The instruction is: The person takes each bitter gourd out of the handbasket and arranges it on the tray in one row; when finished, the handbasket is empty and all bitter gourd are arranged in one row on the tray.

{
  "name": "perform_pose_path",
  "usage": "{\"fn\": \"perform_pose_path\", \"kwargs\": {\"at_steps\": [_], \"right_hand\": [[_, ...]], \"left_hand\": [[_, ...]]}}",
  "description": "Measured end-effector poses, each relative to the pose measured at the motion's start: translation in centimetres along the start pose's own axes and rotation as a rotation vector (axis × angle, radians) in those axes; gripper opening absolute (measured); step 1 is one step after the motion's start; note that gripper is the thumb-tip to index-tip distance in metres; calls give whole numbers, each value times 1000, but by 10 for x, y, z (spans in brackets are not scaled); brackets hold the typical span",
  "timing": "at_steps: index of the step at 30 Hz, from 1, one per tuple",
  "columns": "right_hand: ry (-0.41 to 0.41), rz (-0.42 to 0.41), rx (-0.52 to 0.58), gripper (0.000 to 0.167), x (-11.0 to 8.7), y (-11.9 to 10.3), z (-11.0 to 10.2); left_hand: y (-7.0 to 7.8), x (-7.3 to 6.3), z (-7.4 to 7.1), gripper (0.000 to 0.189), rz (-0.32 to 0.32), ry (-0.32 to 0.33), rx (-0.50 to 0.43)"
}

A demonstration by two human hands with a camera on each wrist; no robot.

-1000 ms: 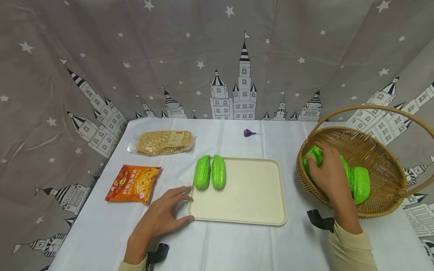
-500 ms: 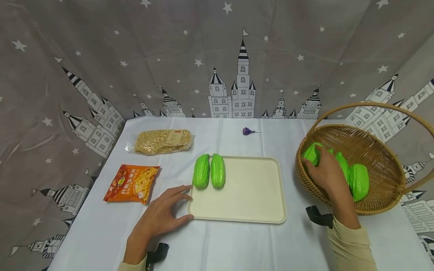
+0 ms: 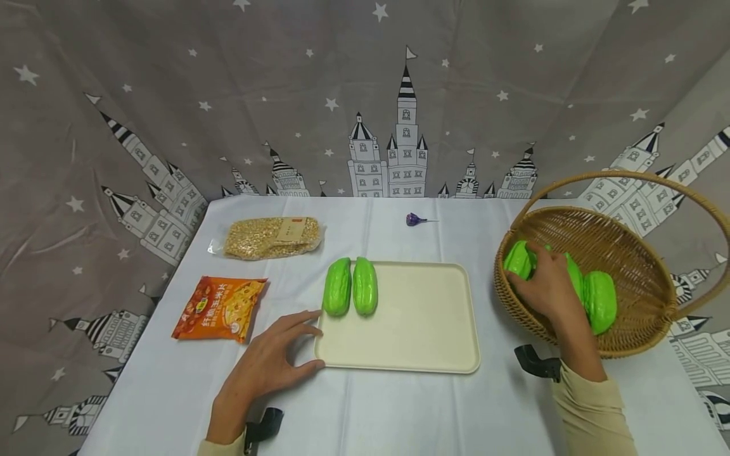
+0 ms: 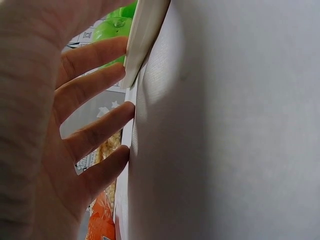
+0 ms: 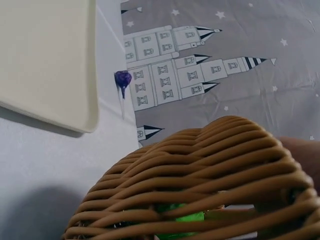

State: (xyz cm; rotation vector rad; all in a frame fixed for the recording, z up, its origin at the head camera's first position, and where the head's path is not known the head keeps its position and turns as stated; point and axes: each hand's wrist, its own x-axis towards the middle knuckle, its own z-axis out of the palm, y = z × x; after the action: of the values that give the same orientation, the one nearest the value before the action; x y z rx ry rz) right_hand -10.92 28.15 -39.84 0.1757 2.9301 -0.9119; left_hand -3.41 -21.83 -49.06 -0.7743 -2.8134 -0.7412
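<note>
My right hand [image 3: 546, 285] reaches into the wicker basket [image 3: 639, 253], thumb and fingers curled round a lime-green, ridged fruit-like piece [image 3: 518, 258] at the basket's left side. Similar green pieces [image 3: 601, 303] lie beside it, partly behind the hand. In the right wrist view the basket weave [image 5: 200, 170] hides most of that hand. My left hand [image 3: 270, 354] rests at the left edge of a cream tray [image 3: 410, 342], with fingers spread and fingertips at its rim. Two long green pieces, one [image 3: 338, 287] beside the other [image 3: 365, 286], lie on the tray's left part.
An orange snack packet [image 3: 219, 308] lies left of the tray, and a clear bag of yellow grains [image 3: 270, 238] behind it. A purple-wrapped lollipop [image 3: 415, 220] lies near the cloth's back edge. The basket's tall handle [image 3: 621, 175] arches over its opening.
My right hand's fingers have shifted slightly round the green piece inside the basket. The left hand stays at the tray's edge. The whole head view has drifted a little.
</note>
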Motion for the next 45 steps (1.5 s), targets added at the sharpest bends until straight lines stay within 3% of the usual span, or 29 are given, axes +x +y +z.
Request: {"fn": "perform_pose_path", "kwargs": {"at_steps": [8, 20, 27, 37, 45], "right_hand": [[30, 3, 29, 87, -5, -2, -3], [241, -104, 107, 88, -22, -16, -20], [279, -139, 141, 91, -35, -34, -28], [268, -348, 259, 83, -51, -57, -10], [99, -361, 309, 78, -48, -72, 35]], "left_hand": [[0, 0, 0, 53, -2, -2, 0], [1, -2, -1, 53, 8, 5, 11], [1, -2, -3, 53, -2, -2, 9], [0, -1, -1, 53, -1, -15, -2], [0, -2, -2, 53, 6, 0, 1]]}}
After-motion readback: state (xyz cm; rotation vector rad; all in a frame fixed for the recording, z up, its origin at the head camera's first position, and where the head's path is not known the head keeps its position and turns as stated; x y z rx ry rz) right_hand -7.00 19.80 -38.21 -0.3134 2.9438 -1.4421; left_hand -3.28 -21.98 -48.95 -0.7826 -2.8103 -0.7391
